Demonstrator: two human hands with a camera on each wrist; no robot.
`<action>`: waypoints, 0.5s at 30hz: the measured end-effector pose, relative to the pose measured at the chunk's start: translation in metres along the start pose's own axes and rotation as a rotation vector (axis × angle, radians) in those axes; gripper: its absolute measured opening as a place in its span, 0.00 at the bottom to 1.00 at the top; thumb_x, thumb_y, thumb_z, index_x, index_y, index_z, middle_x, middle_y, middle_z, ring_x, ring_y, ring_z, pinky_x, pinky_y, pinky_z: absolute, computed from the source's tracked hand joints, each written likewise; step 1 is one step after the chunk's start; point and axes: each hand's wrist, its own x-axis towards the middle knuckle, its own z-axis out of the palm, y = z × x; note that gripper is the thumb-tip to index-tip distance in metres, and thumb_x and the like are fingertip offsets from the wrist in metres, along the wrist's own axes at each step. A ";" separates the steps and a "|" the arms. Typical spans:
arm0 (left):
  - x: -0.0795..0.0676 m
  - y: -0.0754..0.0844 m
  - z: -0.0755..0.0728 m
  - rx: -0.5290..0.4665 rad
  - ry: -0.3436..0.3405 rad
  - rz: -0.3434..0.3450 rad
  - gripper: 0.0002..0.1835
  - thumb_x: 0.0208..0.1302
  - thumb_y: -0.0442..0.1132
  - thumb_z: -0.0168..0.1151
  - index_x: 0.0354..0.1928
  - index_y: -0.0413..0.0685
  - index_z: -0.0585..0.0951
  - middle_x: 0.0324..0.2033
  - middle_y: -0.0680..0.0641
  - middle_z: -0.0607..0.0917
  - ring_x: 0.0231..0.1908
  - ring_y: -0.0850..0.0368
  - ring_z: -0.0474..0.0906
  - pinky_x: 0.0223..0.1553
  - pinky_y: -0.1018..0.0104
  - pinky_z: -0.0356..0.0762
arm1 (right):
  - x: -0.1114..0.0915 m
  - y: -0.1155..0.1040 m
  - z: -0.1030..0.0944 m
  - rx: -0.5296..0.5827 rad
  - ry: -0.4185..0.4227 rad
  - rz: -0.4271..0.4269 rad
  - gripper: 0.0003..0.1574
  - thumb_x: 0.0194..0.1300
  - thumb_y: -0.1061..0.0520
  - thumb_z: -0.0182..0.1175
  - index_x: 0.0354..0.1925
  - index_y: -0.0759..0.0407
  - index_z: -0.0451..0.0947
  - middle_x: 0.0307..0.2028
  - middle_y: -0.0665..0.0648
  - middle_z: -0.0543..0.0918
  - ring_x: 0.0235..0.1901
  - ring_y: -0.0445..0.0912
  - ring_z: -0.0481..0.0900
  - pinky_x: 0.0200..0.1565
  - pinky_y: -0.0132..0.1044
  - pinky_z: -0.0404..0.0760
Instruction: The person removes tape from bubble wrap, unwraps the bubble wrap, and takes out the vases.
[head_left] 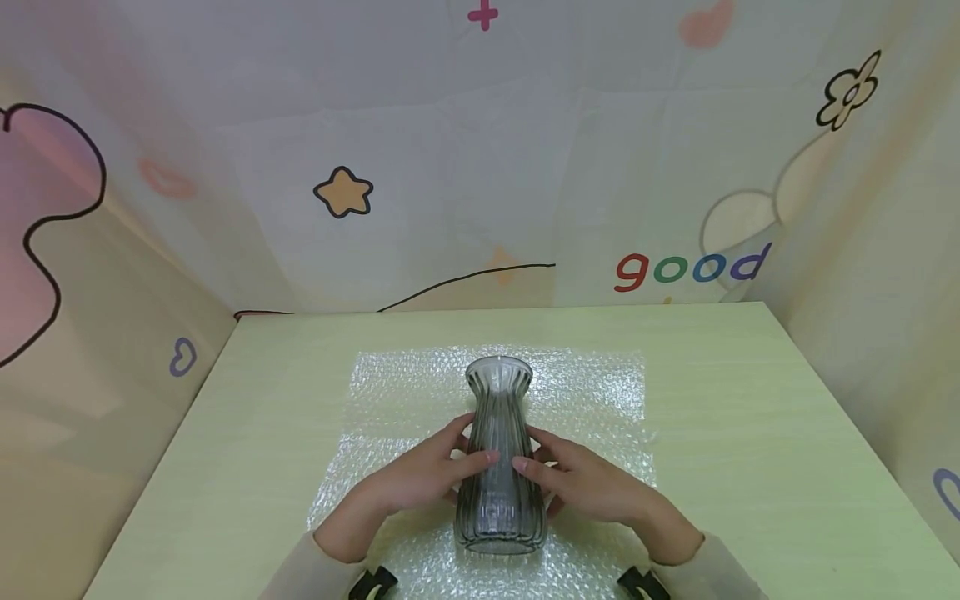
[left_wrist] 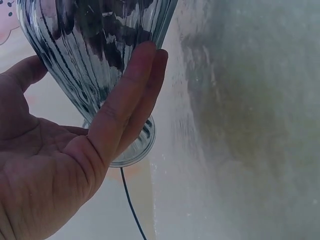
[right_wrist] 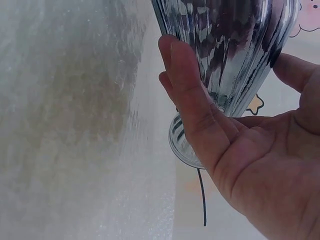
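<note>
A grey, ribbed glass vase (head_left: 501, 492) with a flared rim is in the middle of the head view, over a sheet of bubble wrap (head_left: 405, 375). My left hand (head_left: 420, 473) grips its left side, thumb across the front and fingers round the back. From the right, my right hand (head_left: 588, 479) holds it the same way. Both wrist views show fingers wrapped about the ribbed glass (left_wrist: 95, 45), with the round rim (right_wrist: 182, 145) beyond the hand. Whether the base touches the bubble wrap I cannot tell.
The bubble wrap lies on a pale green-yellow table (head_left: 750, 400). A printed cloth (head_left: 480, 167) with a star, hearts and the word "good" hangs behind and at both sides. Black straps (head_left: 372, 583) show near both sleeves.
</note>
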 end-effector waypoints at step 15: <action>0.002 0.015 0.002 0.015 0.039 0.016 0.45 0.64 0.62 0.58 0.76 0.68 0.45 0.57 0.43 0.72 0.45 0.51 0.82 0.38 0.56 0.82 | -0.004 -0.007 -0.006 -0.037 0.066 -0.032 0.45 0.70 0.37 0.51 0.76 0.47 0.47 0.61 0.57 0.73 0.48 0.50 0.78 0.37 0.42 0.83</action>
